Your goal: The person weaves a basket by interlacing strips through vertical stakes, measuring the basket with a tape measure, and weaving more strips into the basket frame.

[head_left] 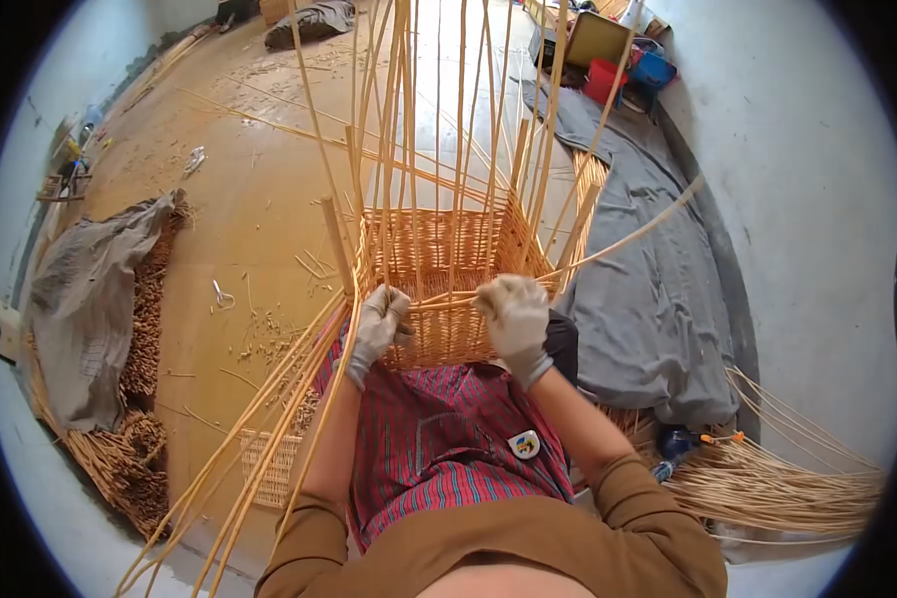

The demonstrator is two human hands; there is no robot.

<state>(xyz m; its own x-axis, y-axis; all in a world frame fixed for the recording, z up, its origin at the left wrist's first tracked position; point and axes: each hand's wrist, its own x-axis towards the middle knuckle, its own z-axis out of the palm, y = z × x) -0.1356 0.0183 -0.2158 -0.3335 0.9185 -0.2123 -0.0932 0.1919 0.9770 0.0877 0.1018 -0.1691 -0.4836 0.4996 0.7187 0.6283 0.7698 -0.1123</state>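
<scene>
In front of my lap stands a partly woven wicker basket (434, 334), with tall upright stakes rising from its walls. Both hands wear pale gloves. My left hand (376, 327) is closed at the near left part of the rim, its fingertips pinched at the weave by an upright. My right hand (514, 314) is closed on a willow rod (628, 239) at the near right rim; the rod runs out to the upper right. Several long rods (259, 439) trail from the left corner toward the lower left. Thicker corner posts (337, 244) stand at the basket's corners.
At left, a grey cloth (100, 299) covers bundled willow. A long grey cloth (628, 269) lies over rods at right, near a loose rod bundle (767, 478). Scissors (223, 295) and offcuts lie on the floor. A small woven panel (271, 468) rests beside my left arm.
</scene>
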